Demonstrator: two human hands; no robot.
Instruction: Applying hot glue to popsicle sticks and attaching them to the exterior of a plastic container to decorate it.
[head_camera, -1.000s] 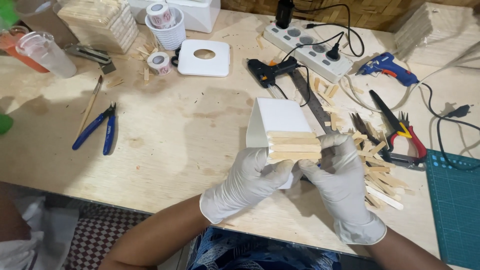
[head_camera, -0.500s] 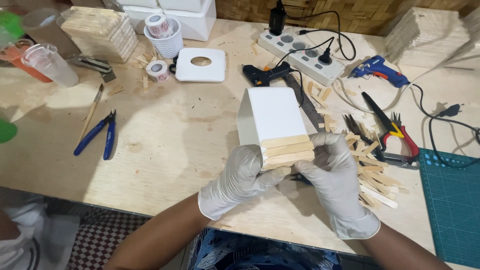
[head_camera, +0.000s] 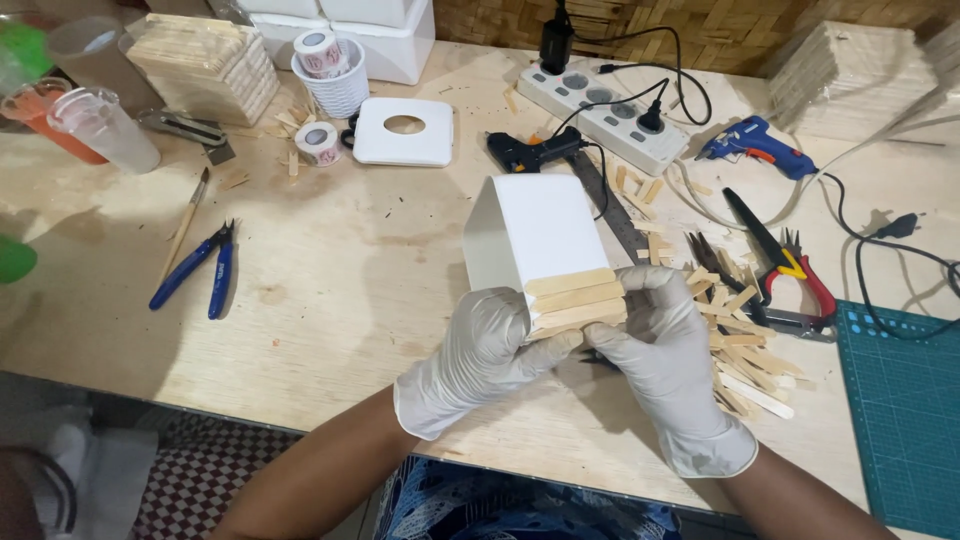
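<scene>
Left hand: the gloved left hand (head_camera: 478, 358) is gripping the near left edge of the white box (head_camera: 537, 235), thumb pressing on the wooden sticks (head_camera: 575, 298) glued across its lower part.
Right hand: the gloved right hand (head_camera: 668, 352) is clasping the box's near right edge, fingers curling around the ends of the sticks.
Box: it is being held tilted just above the wooden table (head_camera: 340, 290), near the front edge, between both hands.
Right of hands: a pile of loose sticks (head_camera: 745, 345) is lying beside red-handled pliers (head_camera: 795, 285) and a green cutting mat (head_camera: 905, 410).
Behind the box: a black glue gun (head_camera: 530, 150) and a power strip (head_camera: 610, 115) are sitting there.
Left side: blue-handled pliers (head_camera: 195, 270) are lying well apart.
</scene>
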